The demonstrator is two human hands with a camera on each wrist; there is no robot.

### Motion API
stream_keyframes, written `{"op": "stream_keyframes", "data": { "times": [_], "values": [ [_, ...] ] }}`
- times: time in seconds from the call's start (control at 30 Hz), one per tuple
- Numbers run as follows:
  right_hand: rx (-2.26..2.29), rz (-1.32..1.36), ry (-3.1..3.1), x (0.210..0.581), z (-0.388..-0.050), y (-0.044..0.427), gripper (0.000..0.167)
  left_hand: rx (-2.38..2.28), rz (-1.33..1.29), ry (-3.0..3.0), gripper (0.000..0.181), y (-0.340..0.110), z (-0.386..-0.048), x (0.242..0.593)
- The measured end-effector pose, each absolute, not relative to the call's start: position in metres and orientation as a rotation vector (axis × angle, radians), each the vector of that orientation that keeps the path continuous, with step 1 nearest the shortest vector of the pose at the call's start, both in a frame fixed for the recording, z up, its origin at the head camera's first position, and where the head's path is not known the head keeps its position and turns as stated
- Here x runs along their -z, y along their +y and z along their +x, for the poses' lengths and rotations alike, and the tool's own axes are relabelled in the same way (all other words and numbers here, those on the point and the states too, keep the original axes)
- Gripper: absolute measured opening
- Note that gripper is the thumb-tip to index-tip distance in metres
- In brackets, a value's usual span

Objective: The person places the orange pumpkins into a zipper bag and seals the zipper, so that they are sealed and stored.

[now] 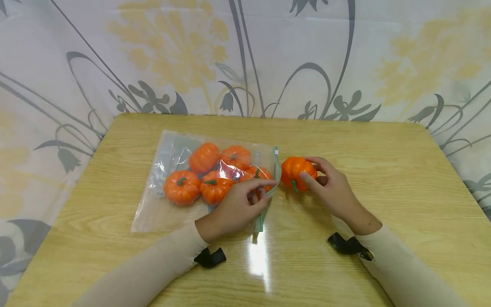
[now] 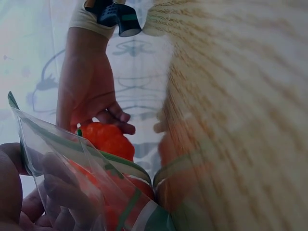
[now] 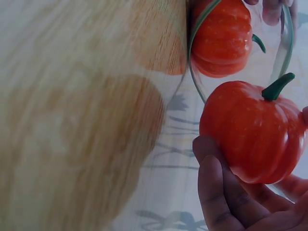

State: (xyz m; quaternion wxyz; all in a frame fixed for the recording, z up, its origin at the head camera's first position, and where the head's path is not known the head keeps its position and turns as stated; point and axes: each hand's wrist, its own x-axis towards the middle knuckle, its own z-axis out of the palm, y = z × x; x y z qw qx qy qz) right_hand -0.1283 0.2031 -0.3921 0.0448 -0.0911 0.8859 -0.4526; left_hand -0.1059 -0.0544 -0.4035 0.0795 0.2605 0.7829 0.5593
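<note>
A clear plastic zip bag (image 1: 147,217) with a green seal strip lies flat on the table, holding several small orange toy pumpkins (image 1: 182,188). My left hand (image 1: 238,207) pinches the upper layer of the bag at its right-hand mouth. In the right wrist view the mouth's green rim (image 3: 193,72) stands spread apart, with a bagged pumpkin (image 3: 222,41) just inside. Just right of this mouth, my right hand (image 1: 339,194) grips another orange pumpkin (image 1: 294,170) by its sides. Its green stem (image 3: 278,87) shows in the right wrist view.
The wooden table (image 1: 402,179) reaches back to a wall covering (image 1: 276,55) with grey and yellow flowers. Black wrist mounts (image 1: 347,245) sit under both cream sleeves (image 1: 406,264). Light glares off the tabletop between the arms.
</note>
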Motion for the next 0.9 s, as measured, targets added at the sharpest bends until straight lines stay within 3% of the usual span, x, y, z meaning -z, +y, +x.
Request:
{"op": "stream_keyframes", "data": {
  "times": [0.9],
  "values": [
    [1.441, -0.322, 2.550, 0.3984, -0.1303, 0.1993, 0.051, -1.698, 0.765, 2.328, 0.035, -0.0553, -0.1051, 0.4022]
  ]
}}
